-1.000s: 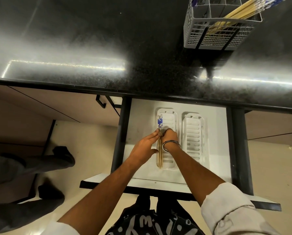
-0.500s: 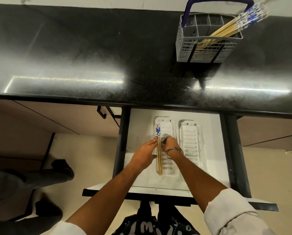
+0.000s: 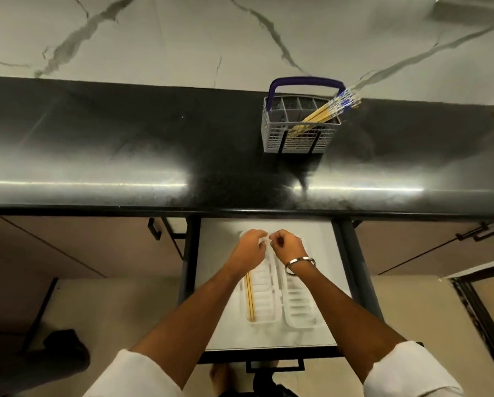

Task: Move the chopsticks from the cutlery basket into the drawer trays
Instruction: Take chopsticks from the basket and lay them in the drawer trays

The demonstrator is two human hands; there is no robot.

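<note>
One pair trayed; the rest wait in the basket.

Both hands hover at the far end of the left tray [image 3: 264,303], centre frame: left hand [image 3: 247,252] and right hand [image 3: 287,247] loosely curled, fingers empty. Placed chopsticks [image 3: 250,299] lie lengthwise along the tray's left edge, below the left hand, apart from its fingers. Remaining chopsticks [image 3: 323,113] lean in the cutlery basket [image 3: 297,138], upper right. Judged light, stiff, smooth; best pinched mid-shaft as a bundle.

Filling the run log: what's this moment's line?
wooden chopsticks in left white slotted tray | left hand, right hand empty | grey cutlery basket still stocked
</note>
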